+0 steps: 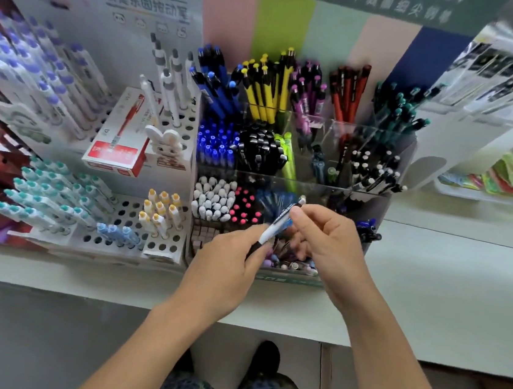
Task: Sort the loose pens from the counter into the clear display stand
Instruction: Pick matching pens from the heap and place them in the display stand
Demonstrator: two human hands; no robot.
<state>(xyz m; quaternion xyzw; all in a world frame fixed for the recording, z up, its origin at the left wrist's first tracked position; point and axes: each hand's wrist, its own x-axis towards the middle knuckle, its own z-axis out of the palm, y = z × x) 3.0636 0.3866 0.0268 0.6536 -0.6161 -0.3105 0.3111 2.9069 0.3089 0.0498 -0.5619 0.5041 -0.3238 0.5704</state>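
Far left of the counter [431, 278]: white peg rack [179, 128] with purple-capped pens [38, 73] at its back and teal-capped pens [48, 189] at its front. A red box [118, 137] lies on the rack near its middle, a rabbit cutout [165, 142] just beside it. Yellow-capped pens [160, 209] stand near the rack's front right corner, light blue ones [116, 232] at its front edge.

Left hand [229, 255]: thumb and forefinger pinching the dark lower end of a pen [277, 225], other fingers curled under. Pen is white-barrelled with blue near the top, tilted up to the right, held in the air over the front row of the stand [393, 158].

Right hand [330, 238]: thumb and forefinger pinching the pen's upper end, remaining fingers loosely folded. Both hands hold the same pen.

Stand sits just right of the rack, touching it or nearly so. Back row, left to right: blue, yellow, purple, red, teal pens. Middle row: blue caps, black caps, green, then dark pens with white tips. Front row: white caps [213, 199], pink caps [244, 209], blue pens behind the hands. Compartment under the hands is mostly hidden; small pale items show at its bottom.

A dark blue pen [369, 229] sits against the stand's front right corner. Right end of the counter: blurred, can't make out the items.
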